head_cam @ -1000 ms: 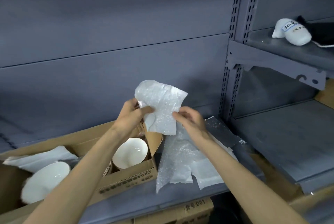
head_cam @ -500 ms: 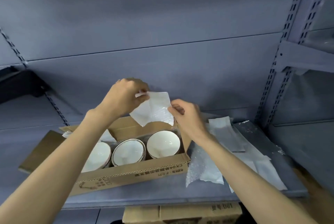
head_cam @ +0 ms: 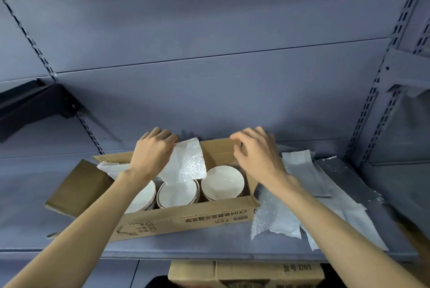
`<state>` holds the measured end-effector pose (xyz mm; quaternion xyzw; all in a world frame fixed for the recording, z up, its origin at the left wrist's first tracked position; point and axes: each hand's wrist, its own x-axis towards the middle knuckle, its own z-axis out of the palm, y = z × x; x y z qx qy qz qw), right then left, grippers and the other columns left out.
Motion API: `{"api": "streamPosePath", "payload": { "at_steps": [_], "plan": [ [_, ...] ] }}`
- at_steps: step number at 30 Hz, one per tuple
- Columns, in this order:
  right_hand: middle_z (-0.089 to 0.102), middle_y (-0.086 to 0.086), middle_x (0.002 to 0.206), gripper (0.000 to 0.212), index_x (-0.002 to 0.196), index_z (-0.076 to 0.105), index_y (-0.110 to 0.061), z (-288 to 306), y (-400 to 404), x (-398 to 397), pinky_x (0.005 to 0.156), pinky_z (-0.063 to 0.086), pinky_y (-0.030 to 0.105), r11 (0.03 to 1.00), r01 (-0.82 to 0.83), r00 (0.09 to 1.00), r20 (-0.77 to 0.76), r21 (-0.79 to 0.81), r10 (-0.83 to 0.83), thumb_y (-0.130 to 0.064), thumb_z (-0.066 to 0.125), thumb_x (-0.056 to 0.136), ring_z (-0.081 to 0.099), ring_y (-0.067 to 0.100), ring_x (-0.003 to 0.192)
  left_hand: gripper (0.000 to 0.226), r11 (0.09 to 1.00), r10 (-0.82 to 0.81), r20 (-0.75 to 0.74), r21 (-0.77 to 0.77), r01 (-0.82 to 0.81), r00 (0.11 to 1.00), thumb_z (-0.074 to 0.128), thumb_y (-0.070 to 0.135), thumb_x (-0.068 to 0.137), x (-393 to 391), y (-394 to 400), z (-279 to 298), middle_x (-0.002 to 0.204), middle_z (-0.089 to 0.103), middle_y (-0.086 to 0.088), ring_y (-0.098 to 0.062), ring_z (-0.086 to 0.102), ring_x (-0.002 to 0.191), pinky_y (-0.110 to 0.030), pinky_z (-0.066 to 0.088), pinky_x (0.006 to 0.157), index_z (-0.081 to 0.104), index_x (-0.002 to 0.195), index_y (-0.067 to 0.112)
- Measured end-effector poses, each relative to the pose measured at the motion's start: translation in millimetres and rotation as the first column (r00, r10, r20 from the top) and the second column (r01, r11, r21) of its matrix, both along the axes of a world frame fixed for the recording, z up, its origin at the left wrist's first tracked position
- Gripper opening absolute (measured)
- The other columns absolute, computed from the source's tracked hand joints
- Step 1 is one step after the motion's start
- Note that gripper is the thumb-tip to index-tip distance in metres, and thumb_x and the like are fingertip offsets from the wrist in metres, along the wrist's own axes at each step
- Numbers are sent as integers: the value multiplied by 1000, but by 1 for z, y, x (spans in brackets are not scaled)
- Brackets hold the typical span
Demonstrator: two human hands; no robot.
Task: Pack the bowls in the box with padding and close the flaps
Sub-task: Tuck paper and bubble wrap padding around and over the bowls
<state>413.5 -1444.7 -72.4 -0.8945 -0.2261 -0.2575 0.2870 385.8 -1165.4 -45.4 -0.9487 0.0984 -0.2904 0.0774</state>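
An open cardboard box (head_cam: 186,218) lies on the grey shelf with three white bowls in a row inside. The right bowl (head_cam: 222,185) is fully visible, the middle bowl (head_cam: 178,194) is partly covered, and my forearm hides much of the left bowl (head_cam: 143,197). My left hand (head_cam: 152,152) pinches the top of a white bubble-wrap sheet (head_cam: 188,164) that hangs over the middle bowl. My right hand (head_cam: 256,152) hovers over the box's back right corner with curled fingers, holding nothing that I can see.
More bubble-wrap sheets (head_cam: 300,185) lie on the shelf (head_cam: 209,244) right of the box. The box's left flap (head_cam: 76,187) lies folded out. Another padding piece (head_cam: 111,168) sits at the box's back left. A second carton (head_cam: 244,273) stands below the shelf edge.
Both hands dropped toward the box. My right hand let go of the bubble-wrap sheet and moved right; my left hand lowered the sheet over the middle bowl.
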Motion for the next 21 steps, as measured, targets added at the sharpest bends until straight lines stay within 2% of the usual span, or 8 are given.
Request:
{"api": "streamPosePath", "payload": {
  "at_steps": [3, 5, 7, 8, 10, 14, 18, 21],
  "plan": [
    [70, -5, 90, 18, 88, 72, -24, 4, 27, -11, 103, 43, 51, 987, -21, 999, -49, -161, 13, -12, 59, 89, 61, 25, 89, 12, 999, -31, 21, -14, 31, 999, 75, -2, 80, -2, 4, -6, 81, 68, -6, -34, 59, 73, -42, 52, 60, 71, 85, 8],
    [70, -6, 82, 22, 82, 71, -24, 1, 54, -16, 95, 52, 50, 982, -88, 971, -236, -168, 47, -13, 54, 90, 64, 23, 80, 10, 999, -41, 32, -29, 42, 999, 76, 0, 82, -4, 7, -4, 81, 68, -5, -34, 60, 73, -41, 52, 59, 72, 85, 8],
    [74, 7, 97, 25, 98, 76, -16, -9, 78, -19, 80, 59, 44, 971, -214, 896, -418, -106, 152, -6, 53, 95, 68, 31, 89, 8, 998, -54, 11, -35, 54, 998, 76, 3, 84, -5, 9, 0, 82, 69, -4, -33, 60, 76, -39, 52, 58, 73, 87, 9],
    [72, 13, 109, 28, 109, 74, -11, -15, 91, -19, 82, 58, 44, 957, -266, 872, -451, -115, 188, -1, 51, 95, 68, 35, 99, 5, 997, -64, -8, -40, 63, 998, 75, 6, 86, -6, 11, 2, 84, 69, -4, -32, 60, 78, -38, 51, 58, 73, 88, 10],
    [65, 18, 123, 39, 125, 66, -6, -26, 106, -17, 84, 55, 42, 921, -337, 854, -475, -194, 212, 7, 46, 93, 62, 39, 112, 2, 996, -84, -72, -44, 81, 994, 71, 13, 91, -7, 11, 7, 89, 69, -1, -29, 59, 86, -38, 52, 58, 72, 93, 12],
    [54, 19, 113, 24, 102, 50, -6, -39, 131, -7, 69, 37, 37, 862, -400, 841, -498, -311, 211, 12, 44, 86, 54, 37, 102, 13, 998, -61, -199, -13, 60, 978, 61, 21, 99, -5, 21, 11, 105, 67, 3, -24, 55, 103, -41, 54, 64, 70, 106, 16],
    [51, 17, 124, 34, 120, 48, -3, -46, 147, 7, 72, 37, 37, 852, -413, 831, -515, -320, 210, 8, 49, 87, 51, 34, 109, 19, 997, -50, -255, 40, 62, 966, 54, 28, 103, -1, 32, 10, 114, 63, 7, -20, 52, 110, -40, 55, 69, 68, 114, 23],
    [55, 17, 119, 24, 109, 48, -5, -50, 160, 14, 69, 37, 38, 842, -428, 808, -557, -329, 192, 6, 47, 88, 51, 31, 97, 21, 998, -25, -293, 56, 43, 956, 51, 31, 103, 3, 38, 5, 114, 62, 7, -19, 52, 111, -38, 53, 71, 67, 115, 24]
  ]
}}
